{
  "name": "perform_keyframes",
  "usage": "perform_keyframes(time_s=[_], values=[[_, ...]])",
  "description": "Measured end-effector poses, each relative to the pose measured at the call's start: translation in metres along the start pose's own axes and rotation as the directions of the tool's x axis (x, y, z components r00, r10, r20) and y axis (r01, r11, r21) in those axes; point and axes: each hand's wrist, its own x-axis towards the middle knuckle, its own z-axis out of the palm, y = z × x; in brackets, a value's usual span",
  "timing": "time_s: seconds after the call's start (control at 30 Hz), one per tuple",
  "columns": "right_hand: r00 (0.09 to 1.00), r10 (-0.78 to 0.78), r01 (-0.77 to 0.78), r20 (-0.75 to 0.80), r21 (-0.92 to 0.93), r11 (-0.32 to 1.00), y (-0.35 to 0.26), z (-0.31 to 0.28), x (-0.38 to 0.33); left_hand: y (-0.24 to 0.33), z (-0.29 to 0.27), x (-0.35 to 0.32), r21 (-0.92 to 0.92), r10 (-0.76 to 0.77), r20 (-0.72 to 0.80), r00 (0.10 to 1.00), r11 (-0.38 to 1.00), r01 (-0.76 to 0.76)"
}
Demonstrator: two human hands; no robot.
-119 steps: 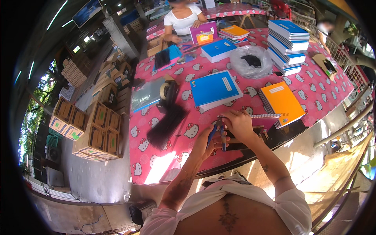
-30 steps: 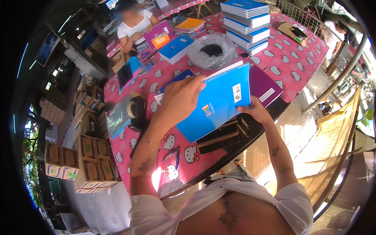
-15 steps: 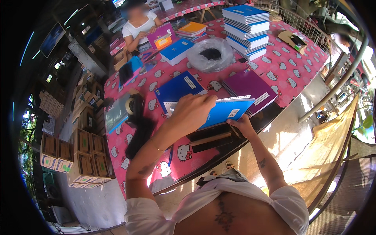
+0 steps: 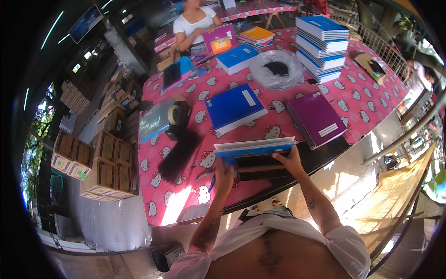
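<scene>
A light-blue spiral notebook point(image 4: 260, 148) is held on edge in front of me, its white page edges facing up. My right hand point(image 4: 289, 159) is closed on its right end, thumb on the near cover. At the other end my left hand point(image 4: 224, 174) grips the lower left corner, its fingertips partly hidden and blurred. Just beyond lies a dark-blue notebook point(image 4: 236, 107), flat on the table. To the right of that rests a purple notebook point(image 4: 320, 118). Under and behind the held notebook is a dark open box or tray point(image 4: 262, 173), partly covered.
A tape dispenser point(image 4: 175, 118) and a bundle of thin black strips point(image 4: 179, 158) lie to the left. Farther back stand a tall stack of blue notebooks point(image 4: 321, 49) and a clear plastic bag point(image 4: 276, 69). Across the pink table point(image 4: 209, 95) a person holds a purple notebook point(image 4: 222, 38).
My left hand has come down from the notebook's top edge to its lower left corner. The notebook has turned more upright and moved nearer, uncovering the dark-blue one. The view has shifted.
</scene>
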Motion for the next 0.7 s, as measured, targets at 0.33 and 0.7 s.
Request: perform_keyframes(time_s=[0.33, 0.7], values=[[0.996, 0.007, -0.005, -0.091, 0.02, 1.0, -0.003, -0.012, 0.007, -0.085, -0.115, 0.105, 0.947, 0.315, -0.022, 0.949, 0.312, -0.082], [0.786, -0.41, 0.602, 0.463, -0.725, 0.334, -0.118, 0.132, 0.028, 0.074, -0.075, 0.033, 0.417, 0.525, -0.025, 0.851, 0.779, -0.468]])
